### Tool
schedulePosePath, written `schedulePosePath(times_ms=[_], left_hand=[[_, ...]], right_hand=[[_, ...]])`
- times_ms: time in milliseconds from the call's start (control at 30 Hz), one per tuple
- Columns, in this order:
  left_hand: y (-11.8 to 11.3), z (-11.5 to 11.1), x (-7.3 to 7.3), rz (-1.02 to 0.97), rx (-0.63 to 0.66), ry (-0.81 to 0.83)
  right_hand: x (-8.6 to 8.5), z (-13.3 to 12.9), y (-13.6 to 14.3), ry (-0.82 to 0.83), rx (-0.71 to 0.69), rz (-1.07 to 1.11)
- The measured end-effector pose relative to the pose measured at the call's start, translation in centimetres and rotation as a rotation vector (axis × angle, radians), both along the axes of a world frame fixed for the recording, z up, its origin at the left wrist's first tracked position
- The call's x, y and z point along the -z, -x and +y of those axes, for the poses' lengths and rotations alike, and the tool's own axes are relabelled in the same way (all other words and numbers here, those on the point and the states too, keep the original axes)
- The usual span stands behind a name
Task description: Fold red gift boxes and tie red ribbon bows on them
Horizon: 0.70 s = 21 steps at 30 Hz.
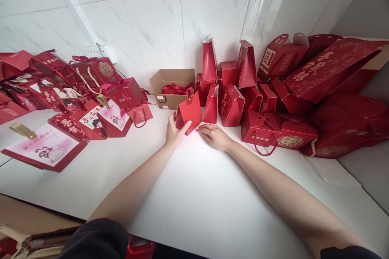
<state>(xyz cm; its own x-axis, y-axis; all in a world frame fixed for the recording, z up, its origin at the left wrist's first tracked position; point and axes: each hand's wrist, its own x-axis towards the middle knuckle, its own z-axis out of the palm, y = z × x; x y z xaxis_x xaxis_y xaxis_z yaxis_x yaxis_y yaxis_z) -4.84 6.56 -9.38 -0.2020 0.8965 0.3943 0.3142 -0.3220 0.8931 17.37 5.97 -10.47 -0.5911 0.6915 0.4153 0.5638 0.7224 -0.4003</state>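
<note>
A small red gift box (189, 114) with a peaked top and a ribbon loop is held tilted above the white table. My left hand (176, 130) is closed on its left side and lower edge, thumb across the front. My right hand (216, 136) lies low on the table just right of the box, fingers stretched towards it and holding nothing I can see; it is open. Right behind the held box stands a narrow red box (210, 104), with a patterned red box (231, 106) beside it.
An open cardboard box (172, 102) with dark red ribbon inside stands against the tiled wall (152, 32). Finished-looking boxes with ribbons and cards (115, 119) crowd the left. Larger red gift boxes (279, 129) and a big red bag (331, 68) fill the right of the white table (188, 194).
</note>
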Motion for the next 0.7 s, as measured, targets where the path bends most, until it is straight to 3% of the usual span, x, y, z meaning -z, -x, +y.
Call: schedulePosePath(times_ms=[233,433,600,700], left_hand=[[0.5,0.6,0.1,0.025,0.017,0.136],[2.4,0.0,-2.2,0.126,0.106,0.219],[7.1,-3.9,-6.1,0.244,0.123,0.333],[11.8,-8.5,-8.3,0.445,-0.008,0.521]], right_hand=[[0.1,0.0,0.0,0.002,0.006,0.003],[0.2,-0.2,0.0,0.004,0.008,0.008],[0.4,-0.1,-0.1,0.016,-0.009,0.009],[0.6,0.0,-0.1,0.021,-0.011,0.015]])
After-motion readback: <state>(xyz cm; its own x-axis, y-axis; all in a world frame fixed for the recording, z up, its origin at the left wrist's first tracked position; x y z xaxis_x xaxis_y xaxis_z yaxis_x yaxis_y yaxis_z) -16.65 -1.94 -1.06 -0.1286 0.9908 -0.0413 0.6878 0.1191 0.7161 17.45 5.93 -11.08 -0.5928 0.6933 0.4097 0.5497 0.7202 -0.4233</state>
